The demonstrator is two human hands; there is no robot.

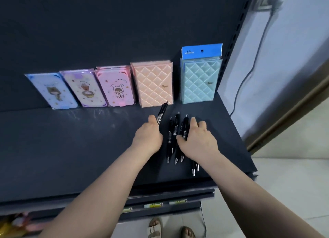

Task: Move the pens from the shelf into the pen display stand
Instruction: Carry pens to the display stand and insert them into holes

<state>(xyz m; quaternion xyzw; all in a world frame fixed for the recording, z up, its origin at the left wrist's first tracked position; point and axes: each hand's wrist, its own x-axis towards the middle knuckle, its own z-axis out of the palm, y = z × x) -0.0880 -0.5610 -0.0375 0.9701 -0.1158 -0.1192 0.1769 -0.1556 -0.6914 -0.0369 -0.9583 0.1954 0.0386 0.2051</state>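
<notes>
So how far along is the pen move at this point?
Barely started. Nothing shows as done: no display stand is in view. In hand: the left hand grips one black pen, the right hand rests on the loose pens on the shelf. Left: at least five pens to move.

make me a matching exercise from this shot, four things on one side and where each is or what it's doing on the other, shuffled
Things
1 left hand
2 right hand
3 peach notebook
4 blue notebook

Place or state
a leans at the right end of the shelf
b lies over the loose pens
c holds one pen
d leans just behind the held pen's top

Pairs: 1-c, 2-b, 3-d, 4-a
</notes>
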